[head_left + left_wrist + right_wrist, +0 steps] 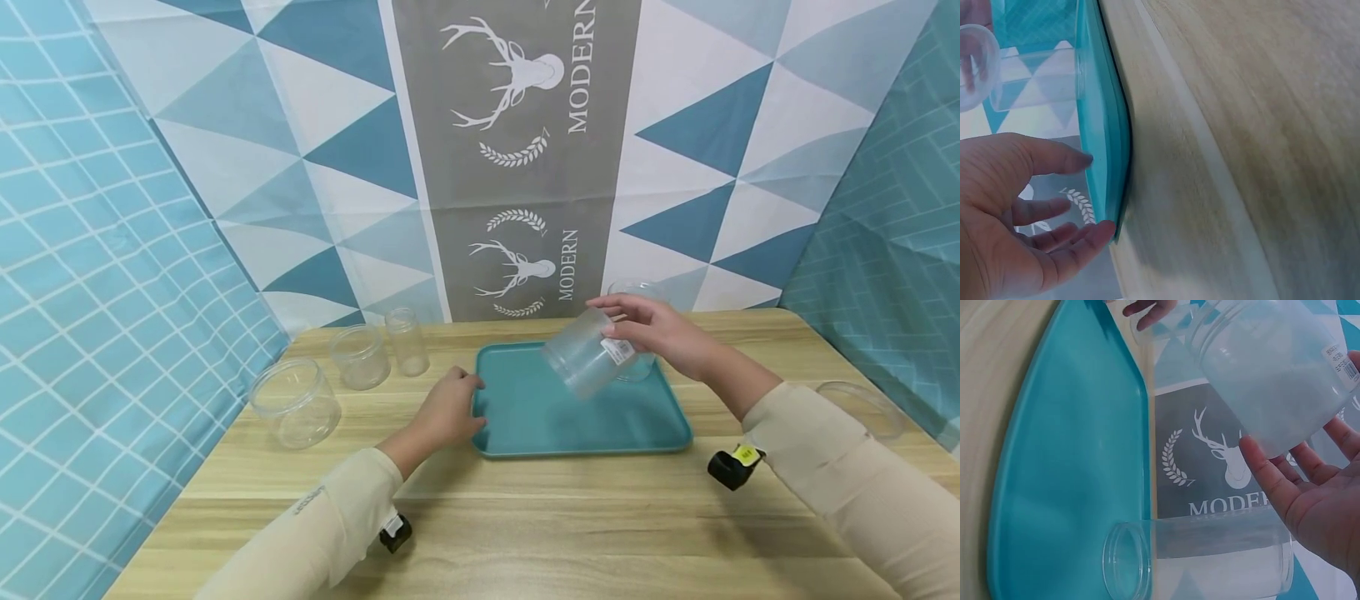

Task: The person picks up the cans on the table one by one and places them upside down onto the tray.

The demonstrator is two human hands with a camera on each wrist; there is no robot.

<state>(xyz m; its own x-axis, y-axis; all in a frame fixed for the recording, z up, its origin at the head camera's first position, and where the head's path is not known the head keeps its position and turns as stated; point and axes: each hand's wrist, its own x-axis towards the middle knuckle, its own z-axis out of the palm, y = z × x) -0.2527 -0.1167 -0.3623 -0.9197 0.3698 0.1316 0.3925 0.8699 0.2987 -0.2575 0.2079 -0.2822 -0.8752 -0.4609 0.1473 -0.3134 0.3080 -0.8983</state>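
Observation:
My right hand (660,333) grips a clear plastic jar (588,354) by its base end, and the jar tilts with its threaded mouth down to the left. A white label shows near the base. Below the jar lies a teal tray (517,417). A taller clear jar (1216,553) stands upright on the tray's right side, partly hidden behind the right hand in the head view. At the tray's left edge is my left hand (447,408), thumb and fingers spread apart, fingertips right at the rim.
On the left of the wooden table (525,525) stand a wide clear jar (300,408), a smaller jar (362,358) and a slim tall jar (408,346). A clear round lid-like piece (862,408) lies at the right, near the right sleeve. Patterned cloth hangs behind.

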